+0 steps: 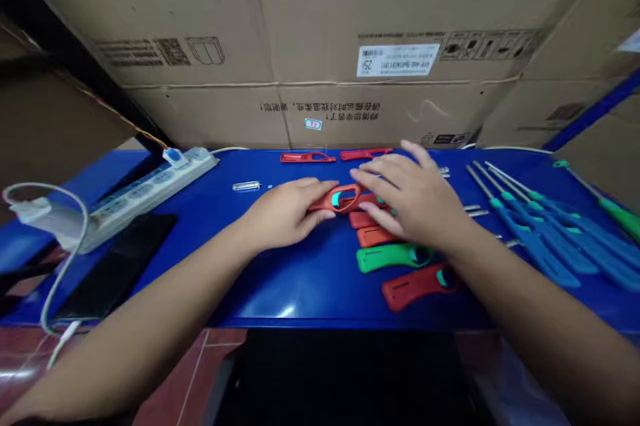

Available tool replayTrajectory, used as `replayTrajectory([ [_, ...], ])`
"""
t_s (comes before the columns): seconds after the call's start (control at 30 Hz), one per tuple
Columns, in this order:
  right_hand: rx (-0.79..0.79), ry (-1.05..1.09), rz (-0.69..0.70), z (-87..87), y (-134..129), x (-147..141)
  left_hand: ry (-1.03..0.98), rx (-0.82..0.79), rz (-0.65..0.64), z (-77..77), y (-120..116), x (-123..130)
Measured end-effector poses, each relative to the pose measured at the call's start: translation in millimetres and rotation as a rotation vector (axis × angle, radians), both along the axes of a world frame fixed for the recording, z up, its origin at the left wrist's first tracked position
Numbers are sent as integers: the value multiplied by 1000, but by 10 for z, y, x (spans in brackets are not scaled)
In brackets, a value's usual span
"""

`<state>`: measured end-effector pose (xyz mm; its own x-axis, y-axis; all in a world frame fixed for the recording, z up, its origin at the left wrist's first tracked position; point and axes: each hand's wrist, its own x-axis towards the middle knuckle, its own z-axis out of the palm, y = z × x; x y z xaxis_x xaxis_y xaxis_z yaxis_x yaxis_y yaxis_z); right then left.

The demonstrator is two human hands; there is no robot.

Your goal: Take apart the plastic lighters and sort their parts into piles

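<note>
My left hand [287,213] is closed on the handle of an orange-red utility lighter [356,199] with a teal trigger. Spread apart, the fingers of my right hand [410,193] hover over or rest near the lighter's front end; whether they touch it is unclear. Beneath and beside that hand lies a row of lighters: a red lighter [361,219], an orange lighter [375,235], a green lighter [387,257] and a dark red lighter [415,289]. My right hand and forearm hide part of them. Two red casing halves [305,157] lie behind, near the box.
Several blue long-neck lighters [540,239] lie at the right, with a green one [620,216] beyond. A clear tube [247,186] is left of centre. At the left are a power strip [145,193] and a black phone-like slab [117,266]. A cardboard box [320,46] walls the back.
</note>
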<state>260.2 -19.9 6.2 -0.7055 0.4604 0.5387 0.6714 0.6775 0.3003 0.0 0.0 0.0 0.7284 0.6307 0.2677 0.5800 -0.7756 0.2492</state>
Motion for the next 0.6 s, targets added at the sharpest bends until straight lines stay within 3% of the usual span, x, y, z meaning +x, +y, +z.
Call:
replayTrajectory([
  [0.1, -48, -11, 72, -88, 32, 31, -57, 43, 7, -23, -12, 35],
  [0.2, -155, 76, 35, -141, 47, 71, -161, 51, 52, -18, 34, 7],
  [0.3, -276, 163, 5, -152, 53, 96, -299, -114, 115, -28, 114, -48],
  [0.43, -363, 190, 75, -138, 68, 98, -459, -338, 211, -86, 168, -62],
  [0.6, -215, 87, 182, -120, 68, 90, -415, -105, 121, -71, 107, -15],
])
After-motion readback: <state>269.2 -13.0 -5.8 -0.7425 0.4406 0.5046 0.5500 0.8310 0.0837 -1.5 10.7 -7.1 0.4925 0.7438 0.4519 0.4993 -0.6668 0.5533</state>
